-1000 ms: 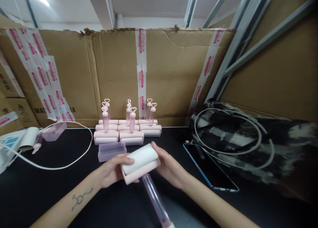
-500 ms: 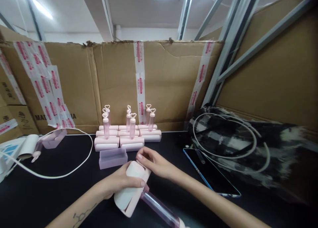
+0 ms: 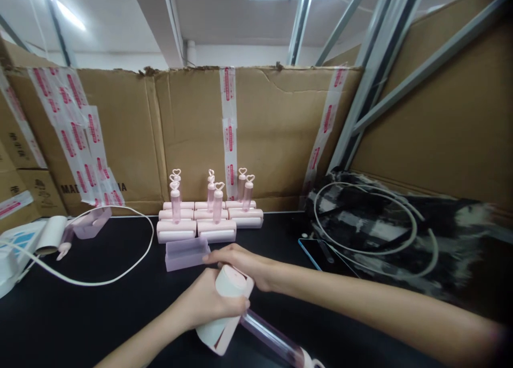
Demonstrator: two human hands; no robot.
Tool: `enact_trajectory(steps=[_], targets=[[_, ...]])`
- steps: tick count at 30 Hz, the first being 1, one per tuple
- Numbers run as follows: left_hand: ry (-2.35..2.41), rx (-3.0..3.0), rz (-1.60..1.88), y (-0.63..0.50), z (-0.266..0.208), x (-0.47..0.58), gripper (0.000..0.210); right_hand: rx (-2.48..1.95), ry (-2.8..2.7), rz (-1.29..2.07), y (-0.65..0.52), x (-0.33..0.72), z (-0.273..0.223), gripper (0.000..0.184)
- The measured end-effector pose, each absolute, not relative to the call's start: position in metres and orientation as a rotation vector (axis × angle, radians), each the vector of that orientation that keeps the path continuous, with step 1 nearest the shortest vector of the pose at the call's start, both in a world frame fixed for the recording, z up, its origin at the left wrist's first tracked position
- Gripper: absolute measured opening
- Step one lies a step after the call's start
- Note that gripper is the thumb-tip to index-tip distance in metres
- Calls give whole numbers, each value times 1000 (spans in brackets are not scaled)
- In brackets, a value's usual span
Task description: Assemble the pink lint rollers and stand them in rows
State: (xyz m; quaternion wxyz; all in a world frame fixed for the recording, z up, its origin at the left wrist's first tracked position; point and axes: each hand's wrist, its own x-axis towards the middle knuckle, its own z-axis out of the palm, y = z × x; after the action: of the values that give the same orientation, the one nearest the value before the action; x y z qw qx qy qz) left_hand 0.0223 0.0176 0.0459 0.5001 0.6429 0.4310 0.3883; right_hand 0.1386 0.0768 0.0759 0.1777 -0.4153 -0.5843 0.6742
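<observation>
My left hand (image 3: 214, 301) is closed around a lint roller (image 3: 228, 282) with a white paper roll and a pale pink frame. Its clear purple handle (image 3: 270, 333) slants down to the right, ending in a pink loop at the bottom edge. Beyond the roller, my right hand (image 3: 240, 261) reaches left with fingers stretched out. Their tips meet the right end of a translucent purple lint roller cover (image 3: 186, 255), which lies on the black table. The right thumb cannot be clearly made out.
Several pink lint rollers (image 3: 216, 230) stand in rows before a taped cardboard wall (image 3: 192, 138). At left are a cardboard tube (image 3: 52, 234), another purple cover (image 3: 92, 224) and a white cable (image 3: 150, 234). A phone (image 3: 320, 256) and coiled cable (image 3: 412, 224) lie right.
My right hand has left the end of the lint roller and moved left to the purple cover. My left hand, still holding the roller, has shifted slightly right.
</observation>
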Motion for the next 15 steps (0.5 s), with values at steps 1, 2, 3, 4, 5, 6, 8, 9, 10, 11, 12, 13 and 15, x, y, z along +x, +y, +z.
enact_trajectory(steps=[1,2,3,4,5,6,8,9,10,11,12,13,15], targets=[[1054,1603,977,18,46,23,37,-1189,-1628,1881,77,138,77,24],[1068,1638,1008,18,46,23,37,-1189,-1605,1851,77,137,77,24],[1083,1664,1020,19,47,23,33,-1177,-1585,1829,78,137,78,26],[1104,1681,1012,19,48,23,27,-1159,-1571,1820,79,136,78,29],[1132,1685,989,19,49,23,20,-1138,-1563,1819,79,135,78,31],[1163,1679,963,19,51,23,15,-1118,-1561,1823,80,134,78,34],[1208,1648,935,18,52,22,13,-1068,-1552,1835,81,133,78,37],[1221,1633,939,18,53,22,13,-1041,-1549,1842,81,132,78,37],[1225,1625,945,18,53,21,14,-1015,-1547,1847,82,131,78,38],[1226,1619,951,18,52,21,15,-990,-1547,1850,82,131,77,38],[1227,1614,953,18,52,21,15,-968,-1547,1850,82,131,77,39],[1227,1608,953,18,52,20,16,-948,-1547,1848,83,131,76,39],[1221,1592,948,19,52,19,16,-920,-1547,1839,84,131,74,39]])
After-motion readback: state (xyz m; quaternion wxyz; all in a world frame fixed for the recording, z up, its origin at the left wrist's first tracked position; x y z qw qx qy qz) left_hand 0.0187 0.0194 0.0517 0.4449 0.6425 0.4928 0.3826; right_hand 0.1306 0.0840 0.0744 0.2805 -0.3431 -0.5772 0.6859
